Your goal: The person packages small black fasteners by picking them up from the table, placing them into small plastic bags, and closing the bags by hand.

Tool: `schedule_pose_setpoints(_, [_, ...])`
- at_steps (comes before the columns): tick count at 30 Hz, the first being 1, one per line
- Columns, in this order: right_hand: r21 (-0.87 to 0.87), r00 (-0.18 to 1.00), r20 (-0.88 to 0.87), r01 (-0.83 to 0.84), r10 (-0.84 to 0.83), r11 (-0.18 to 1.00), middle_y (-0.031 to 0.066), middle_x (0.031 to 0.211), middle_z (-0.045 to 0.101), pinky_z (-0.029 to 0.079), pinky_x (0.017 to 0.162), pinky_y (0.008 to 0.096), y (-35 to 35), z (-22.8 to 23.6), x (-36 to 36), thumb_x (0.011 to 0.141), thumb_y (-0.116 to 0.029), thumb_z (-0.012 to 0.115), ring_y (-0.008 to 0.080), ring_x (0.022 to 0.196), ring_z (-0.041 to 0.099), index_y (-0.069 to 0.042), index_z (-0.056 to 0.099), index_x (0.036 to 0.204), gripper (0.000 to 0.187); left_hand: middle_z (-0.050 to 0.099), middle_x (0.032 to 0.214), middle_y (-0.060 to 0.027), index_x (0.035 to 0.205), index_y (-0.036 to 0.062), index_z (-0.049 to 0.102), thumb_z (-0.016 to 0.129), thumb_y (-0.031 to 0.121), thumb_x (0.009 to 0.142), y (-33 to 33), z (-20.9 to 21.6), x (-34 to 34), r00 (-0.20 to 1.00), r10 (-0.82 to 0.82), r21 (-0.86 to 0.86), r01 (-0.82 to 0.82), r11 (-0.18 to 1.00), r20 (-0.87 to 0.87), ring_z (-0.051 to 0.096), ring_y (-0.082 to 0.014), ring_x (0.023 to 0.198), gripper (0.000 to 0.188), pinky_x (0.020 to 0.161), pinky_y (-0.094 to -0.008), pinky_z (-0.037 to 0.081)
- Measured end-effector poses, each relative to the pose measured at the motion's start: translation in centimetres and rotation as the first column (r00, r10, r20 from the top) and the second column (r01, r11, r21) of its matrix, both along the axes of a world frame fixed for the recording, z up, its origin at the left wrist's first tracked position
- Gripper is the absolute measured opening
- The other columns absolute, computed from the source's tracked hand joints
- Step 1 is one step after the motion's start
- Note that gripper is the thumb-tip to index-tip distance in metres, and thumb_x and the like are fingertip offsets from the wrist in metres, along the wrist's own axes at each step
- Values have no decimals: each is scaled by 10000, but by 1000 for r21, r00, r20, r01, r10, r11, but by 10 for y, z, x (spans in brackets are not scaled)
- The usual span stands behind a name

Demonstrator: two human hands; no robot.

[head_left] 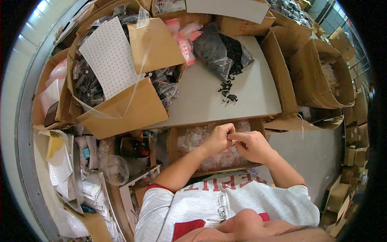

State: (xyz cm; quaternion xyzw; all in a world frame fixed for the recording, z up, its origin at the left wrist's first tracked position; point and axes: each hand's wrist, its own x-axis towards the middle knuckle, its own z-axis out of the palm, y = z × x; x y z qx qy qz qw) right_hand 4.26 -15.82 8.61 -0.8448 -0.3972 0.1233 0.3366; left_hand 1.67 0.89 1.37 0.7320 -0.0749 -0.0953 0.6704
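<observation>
My left hand (219, 139) and my right hand (256, 147) meet at the fingertips in front of my chest. Both are closed in a pinch, and whatever lies between the fingers is too small to make out. A few dark specks show in the curl of my right hand. Beneath both hands is a cardboard box (173, 150) holding several small clear plastic bags (192, 139). Beyond them, small black screw-like pieces (228, 97) spill onto the white tabletop (193, 101) from an open clear bag (213, 50).
Pink-and-white plastic bags (186, 44) lie beside the spilling bag. At the left, a large carton (125, 115) holds many small packets and a white dotted sheet (109, 56). Open cartons (314, 74) line the right. Papers (94, 193) and a clear round container (115, 169) sit at lower left.
</observation>
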Motion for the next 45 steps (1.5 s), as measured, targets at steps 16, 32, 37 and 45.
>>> schedule_pose_setpoints(16, [249, 438, -898, 580, -40, 776, -19, 664, 483, 347, 517, 264, -2, 0, 19, 905, -215, 503, 107, 573, 396, -25, 608, 856, 222, 586, 708, -1, 765, 14, 579, 754, -6, 647, -5, -7, 2, 917, -230, -239, 156, 959, -326, 541, -80, 675, 212, 596, -264, 447])
schedule_pose_setpoints(32, [672, 734, -650, 435, 195, 600, 114, 922, 559, 398, 854, 318, 22, -27, -17, 910, -543, 427, 208, 901, 524, 17, 563, 927, 577, 632, 869, -40, 926, 14, 615, 748, 10, 659, -11, -10, -2, 994, -98, -157, 91, 983, -38, 584, -139, 807, 298, 737, -298, 489])
schedule_pose_setpoints(37, [725, 765, -596, 382, 245, 572, 152, 1018, 572, 412, 861, 341, 13, -18, -13, 915, -516, 425, 233, 940, 538, 39, 581, 921, 577, 628, 831, -41, 885, 12, 616, 765, 29, 649, -8, 1, 0, 989, -135, -121, 128, 984, -56, 586, -137, 766, 280, 698, -293, 486])
schedule_pose_setpoints(45, [92, 981, 149, -139, 125, 986, 112, 1137, 546, 422, 934, 446, -5, 15, 9, 658, -25, 705, 333, 1049, 517, -66, 658, 892, 242, 580, 940, -50, 1008, 39, 553, 815, 277, 700, 6, 4, -2, 888, -416, -525, 263, 810, -198, 541, -131, 834, 469, 727, -282, 460])
